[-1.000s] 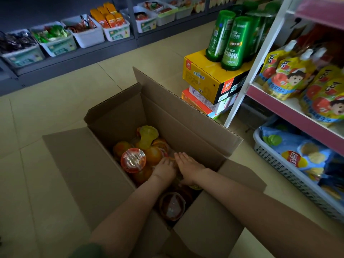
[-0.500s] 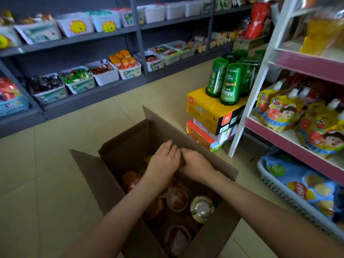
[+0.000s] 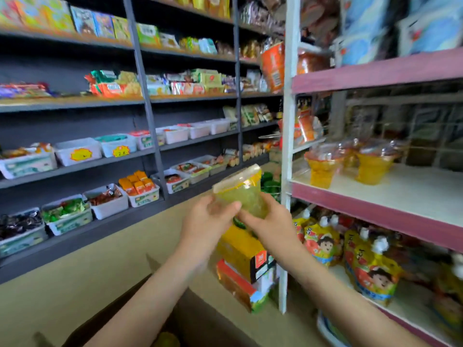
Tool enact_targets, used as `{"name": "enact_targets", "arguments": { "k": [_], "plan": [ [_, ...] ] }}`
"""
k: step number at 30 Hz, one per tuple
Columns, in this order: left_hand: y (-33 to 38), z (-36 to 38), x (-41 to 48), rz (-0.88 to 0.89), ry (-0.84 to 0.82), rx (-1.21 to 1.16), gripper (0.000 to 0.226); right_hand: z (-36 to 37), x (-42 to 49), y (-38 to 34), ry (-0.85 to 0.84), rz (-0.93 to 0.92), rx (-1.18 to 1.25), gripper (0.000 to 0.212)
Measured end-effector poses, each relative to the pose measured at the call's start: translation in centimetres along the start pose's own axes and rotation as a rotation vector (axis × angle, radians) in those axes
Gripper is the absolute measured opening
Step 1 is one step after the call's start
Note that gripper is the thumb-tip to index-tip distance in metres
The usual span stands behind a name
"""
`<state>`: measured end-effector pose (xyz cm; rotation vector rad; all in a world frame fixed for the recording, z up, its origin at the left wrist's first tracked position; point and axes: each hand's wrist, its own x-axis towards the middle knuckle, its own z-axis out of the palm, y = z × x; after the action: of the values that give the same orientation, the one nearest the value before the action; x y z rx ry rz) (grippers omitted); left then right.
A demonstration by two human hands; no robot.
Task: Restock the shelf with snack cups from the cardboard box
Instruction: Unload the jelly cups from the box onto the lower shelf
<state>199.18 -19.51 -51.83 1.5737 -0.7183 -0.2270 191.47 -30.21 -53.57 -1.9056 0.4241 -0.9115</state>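
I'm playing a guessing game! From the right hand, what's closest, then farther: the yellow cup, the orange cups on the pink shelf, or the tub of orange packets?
1. yellow cup, held in the right hand itself.
2. orange cups, on the pink shelf, to the right.
3. tub of orange packets, across the aisle, left.

Both bare forearms rise from the lower edge and converge at mid-frame, with the hands raised side by side. The left hand (image 3: pixel 209 221) grips the lower left side of a snack cup (image 3: pixel 240 190). The right hand (image 3: pixel 271 222) grips its lower right side, and the two thumbs nearly meet at the cup's base.
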Motion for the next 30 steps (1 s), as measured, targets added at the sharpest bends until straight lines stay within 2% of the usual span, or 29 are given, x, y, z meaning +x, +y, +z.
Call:
{"name": "enact_targets", "arguments": {
  "k": [2, 3, 6, 7, 8, 11, 15, 17, 20, 23, 26, 28, 30],
  "plan": [
    [1.7, 4.1, 0.3, 0.006, -0.143, -0.122, 0.019, -3.1, 0.9, 0.0, 0.035, -0.022, -0.002, 0.034],
    [2.6, 6.2, 0.5, 0.045, -0.159, -0.145, 0.014, -4.7, 1.4, 0.0, 0.040, -0.057, -0.036, 0.035],
    [4.6, 10.9, 2.1, 0.161, -0.092, -0.137, 0.014, -9.5, 3.4, -0.3, 0.061, -0.154, -0.173, 0.032],
    [5.3, 12.6, 2.7, 0.188, -0.079, -0.084, 0.015, -11.4, 4.0, -0.4, 0.100, -0.163, -0.273, 0.041],
    [6.0, 14.1, 3.3, 0.204, -0.069, -0.022, 0.018, -13.2, 4.7, -0.3, 0.138, -0.130, -0.340, 0.044],
    [7.0, 18.9, 5.1, 0.229, -0.137, 0.108, 0.029, -18.1, 5.8, 0.0, 0.161, 0.004, -0.366, 0.014],
    [5.3, 24.4, 6.5, 0.178, -0.210, 0.216, 0.036, -21.1, 6.0, 2.9, 0.180, 0.163, -0.492, 0.029],
    [4.0, 26.3, 7.2, 0.155, -0.217, 0.248, 0.038, -21.7, 6.1, 4.3, 0.191, 0.228, -0.530, 0.030],
    [3.1, 27.7, 7.9, 0.148, -0.219, 0.245, 0.038, -22.1, 6.8, 5.7, 0.212, 0.284, -0.568, 0.027],
    [2.5, 27.9, 8.5, 0.153, -0.236, 0.224, 0.038, -22.1, 7.5, 6.6, 0.223, 0.306, -0.560, 0.033],
    [2.4, 27.3, 8.5, 0.171, -0.293, 0.273, 0.039, -22.1, 7.6, 6.7, 0.150, 0.301, -0.634, 0.031],
    [2.7, 25.7, 7.4, 0.184, -0.323, 0.331, 0.046, -22.2, 6.9, 6.3, 0.121, 0.321, -0.694, 0.038],
    [2.4, 23.1, 5.7, 0.227, -0.320, 0.347, 0.056, -22.5, 5.4, 5.8, 0.220, 0.308, -0.749, 0.046]
  ]
}}
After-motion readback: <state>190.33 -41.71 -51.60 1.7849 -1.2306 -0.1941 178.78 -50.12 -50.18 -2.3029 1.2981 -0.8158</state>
